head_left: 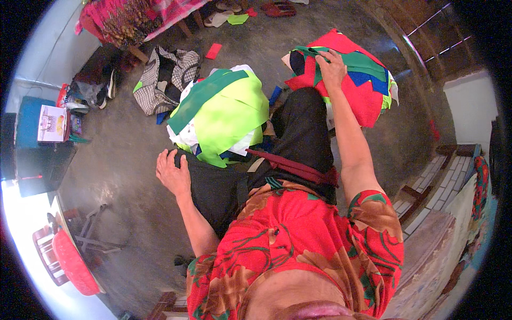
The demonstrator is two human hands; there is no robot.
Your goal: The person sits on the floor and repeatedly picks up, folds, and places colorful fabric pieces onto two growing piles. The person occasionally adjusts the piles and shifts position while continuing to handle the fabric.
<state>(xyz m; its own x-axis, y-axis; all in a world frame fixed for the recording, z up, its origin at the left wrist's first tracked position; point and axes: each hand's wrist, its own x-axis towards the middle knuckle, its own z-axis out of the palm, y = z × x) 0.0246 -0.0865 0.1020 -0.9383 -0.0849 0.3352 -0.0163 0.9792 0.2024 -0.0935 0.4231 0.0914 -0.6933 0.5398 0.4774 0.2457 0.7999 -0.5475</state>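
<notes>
Fabric pile (368, 85) (red, green and blue cut pieces, mostly red) sits on the concrete floor (122, 165) ahead and to the right of the person's black-trousered knee. Right hand (332, 68) is on top of it, fingers (323, 57) curled and pinching a green piece at the pile's upper left. Left hand (173, 173) lies flat on the left thigh, fingers spread, holding nothing. Second pile (221, 114) (lime green and white, dark green strip on top) lies just left of the knee, near the checked bag (165, 80).
</notes>
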